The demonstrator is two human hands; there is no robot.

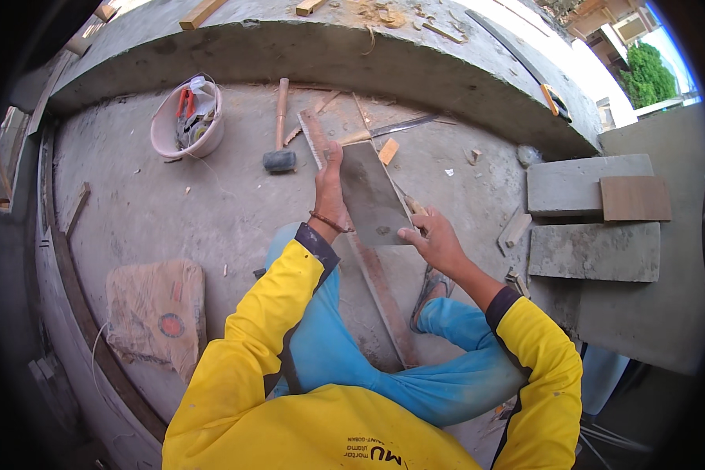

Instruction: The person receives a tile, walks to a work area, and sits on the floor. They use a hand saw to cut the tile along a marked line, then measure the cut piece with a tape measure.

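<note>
A flat grey rectangular slab [368, 192], tile-like, is held tilted in front of me above the floor. My left hand [331, 189] grips its left edge, a brown bracelet at the wrist. My right hand [435, 237] is closed on its lower right edge, with the thumb on the face. A small wooden piece, perhaps a handle, shows by the right fingers; whether they touch it I cannot tell. Under the slab a long narrow board [383, 301] runs from between my legs to the far side. Beyond it lies a machete [403, 126], its handle partly hidden behind the slab.
A rubber mallet [280, 161] and a tool-filled pink bucket [210, 142] stand at far left. Wood scraps, including a small block [388, 151], lie around. Two grey blocks [591, 252] and a brown tile [636, 199] are at right, a paper bag [153, 309] at left. A low concrete ledge [235, 66] closes the far side.
</note>
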